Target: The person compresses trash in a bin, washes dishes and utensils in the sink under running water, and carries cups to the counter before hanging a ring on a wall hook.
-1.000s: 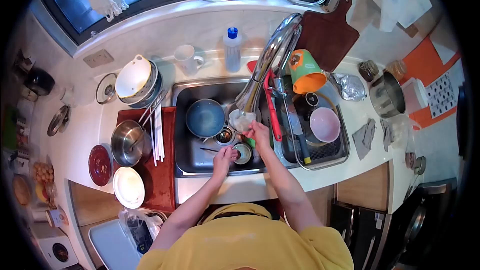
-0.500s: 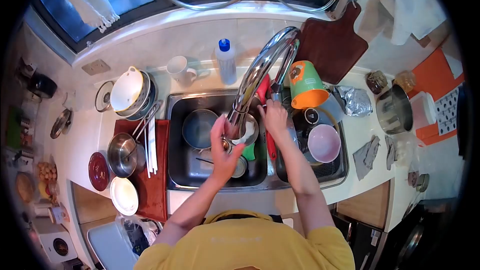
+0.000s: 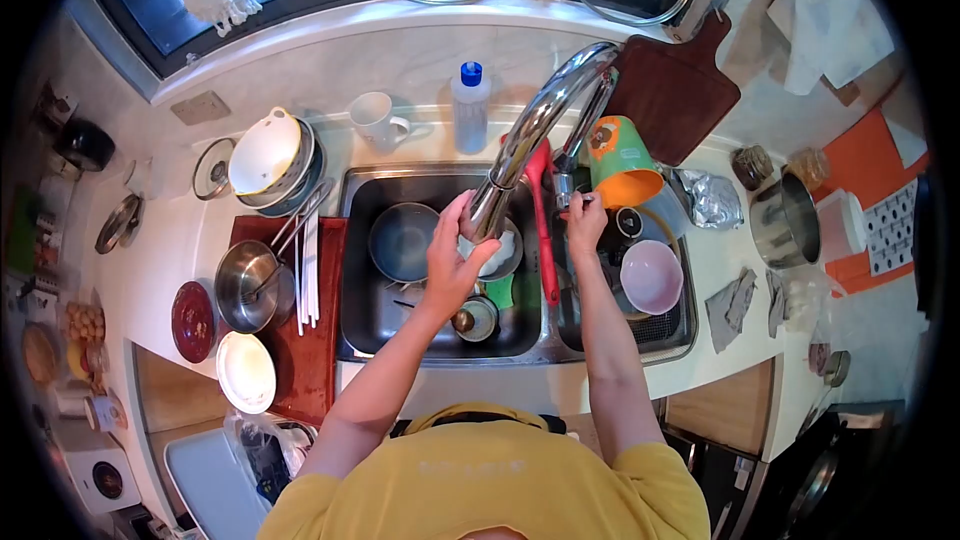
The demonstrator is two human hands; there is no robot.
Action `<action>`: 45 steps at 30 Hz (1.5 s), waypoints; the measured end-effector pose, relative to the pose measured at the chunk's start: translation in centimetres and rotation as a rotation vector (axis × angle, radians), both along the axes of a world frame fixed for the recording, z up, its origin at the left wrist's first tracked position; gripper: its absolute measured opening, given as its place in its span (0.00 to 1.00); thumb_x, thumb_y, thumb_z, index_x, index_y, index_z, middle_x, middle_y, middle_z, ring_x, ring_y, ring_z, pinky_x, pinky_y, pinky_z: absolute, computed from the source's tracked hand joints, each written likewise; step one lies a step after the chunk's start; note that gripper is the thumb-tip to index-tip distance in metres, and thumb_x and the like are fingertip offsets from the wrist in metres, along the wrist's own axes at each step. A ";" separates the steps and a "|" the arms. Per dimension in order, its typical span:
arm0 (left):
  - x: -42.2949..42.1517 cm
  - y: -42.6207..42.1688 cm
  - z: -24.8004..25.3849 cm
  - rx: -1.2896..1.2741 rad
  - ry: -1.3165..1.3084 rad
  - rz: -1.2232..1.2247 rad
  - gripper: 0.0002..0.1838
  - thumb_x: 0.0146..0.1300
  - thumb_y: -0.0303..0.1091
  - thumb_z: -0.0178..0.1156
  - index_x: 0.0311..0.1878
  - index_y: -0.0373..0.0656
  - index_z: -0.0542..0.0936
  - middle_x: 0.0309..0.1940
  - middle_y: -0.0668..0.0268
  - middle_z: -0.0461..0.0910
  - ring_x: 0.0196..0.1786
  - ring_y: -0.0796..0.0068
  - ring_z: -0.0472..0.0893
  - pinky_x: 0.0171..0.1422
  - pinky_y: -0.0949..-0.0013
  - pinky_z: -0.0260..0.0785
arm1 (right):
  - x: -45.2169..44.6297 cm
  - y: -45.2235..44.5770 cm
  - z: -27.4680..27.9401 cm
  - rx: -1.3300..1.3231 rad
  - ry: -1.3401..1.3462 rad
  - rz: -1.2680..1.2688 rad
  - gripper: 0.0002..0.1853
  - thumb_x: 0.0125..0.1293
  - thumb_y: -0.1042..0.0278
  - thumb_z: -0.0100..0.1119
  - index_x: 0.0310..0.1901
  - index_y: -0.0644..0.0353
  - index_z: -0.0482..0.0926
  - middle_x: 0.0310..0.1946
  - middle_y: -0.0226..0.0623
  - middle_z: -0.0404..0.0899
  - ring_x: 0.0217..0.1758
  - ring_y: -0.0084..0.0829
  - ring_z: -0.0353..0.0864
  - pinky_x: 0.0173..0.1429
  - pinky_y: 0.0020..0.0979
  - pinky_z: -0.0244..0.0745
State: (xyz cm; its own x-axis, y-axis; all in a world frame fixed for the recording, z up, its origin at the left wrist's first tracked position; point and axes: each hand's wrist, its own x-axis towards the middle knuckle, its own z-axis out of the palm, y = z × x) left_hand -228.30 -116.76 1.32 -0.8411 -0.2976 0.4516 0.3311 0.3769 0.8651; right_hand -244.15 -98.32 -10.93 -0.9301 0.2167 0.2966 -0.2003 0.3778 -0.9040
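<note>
My left hand (image 3: 455,258) is wrapped round the lower end of the chrome faucet (image 3: 515,150) over the left basin of the sink (image 3: 440,352). Beneath the spout a white cloth-like thing (image 3: 495,258) lies in a round bowl. My right hand (image 3: 584,224) is closed on the faucet handle (image 3: 565,198), just right of the red-handled utensil (image 3: 541,230). A dark blue-grey bowl (image 3: 404,242), a small round container (image 3: 478,320) and a green piece (image 3: 500,290) sit in the left basin.
The right basin holds a pink bowl (image 3: 651,277) and a green-orange cup (image 3: 625,165). On the left stand stacked bowls (image 3: 268,155), a steel pot (image 3: 245,283) and a white plate (image 3: 246,372). Behind are a mug (image 3: 376,120), a bottle (image 3: 471,108) and a cutting board (image 3: 670,90).
My right hand has moved from the left basin to the faucet handle. My left hand has risen to the spout and closed round it. The white thing now lies in the bowl.
</note>
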 end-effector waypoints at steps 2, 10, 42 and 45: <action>-0.1 -0.2 -0.2 0.008 0.000 -0.025 0.33 0.48 0.35 0.63 0.57 0.38 0.62 0.51 0.56 0.68 0.52 0.61 0.69 0.57 0.67 0.59 | 0.2 0.1 -0.3 0.021 0.034 -0.015 0.11 0.56 0.65 0.53 0.27 0.66 0.68 0.17 0.45 0.73 0.18 0.38 0.76 0.26 0.36 0.70; -0.5 -1.0 -0.1 -0.032 -0.009 -0.024 0.34 0.48 0.38 0.63 0.58 0.38 0.62 0.51 0.55 0.68 0.53 0.60 0.69 0.57 0.67 0.58 | 1.0 -0.3 0.5 -0.014 -0.039 -0.017 0.11 0.58 0.66 0.53 0.33 0.66 0.67 0.19 0.42 0.72 0.18 0.33 0.74 0.27 0.34 0.68; -0.3 1.3 -8.5 1.397 -0.293 -0.164 0.28 0.65 0.52 0.37 0.64 0.47 0.54 0.64 0.66 0.55 0.66 0.71 0.53 0.67 0.64 0.43 | 8.7 -14.1 -3.4 -0.259 -0.416 0.361 0.24 0.59 0.48 0.42 0.42 0.64 0.70 0.36 0.41 0.71 0.40 0.32 0.67 0.43 0.35 0.64; -0.5 -0.4 -9.3 1.460 -0.247 -0.061 0.29 0.65 0.52 0.37 0.65 0.47 0.53 0.62 0.66 0.58 0.64 0.71 0.57 0.67 0.65 0.44 | 12.1 -14.7 4.6 -0.273 -0.372 0.472 0.18 0.57 0.59 0.42 0.39 0.68 0.70 0.36 0.53 0.71 0.39 0.44 0.71 0.43 0.42 0.65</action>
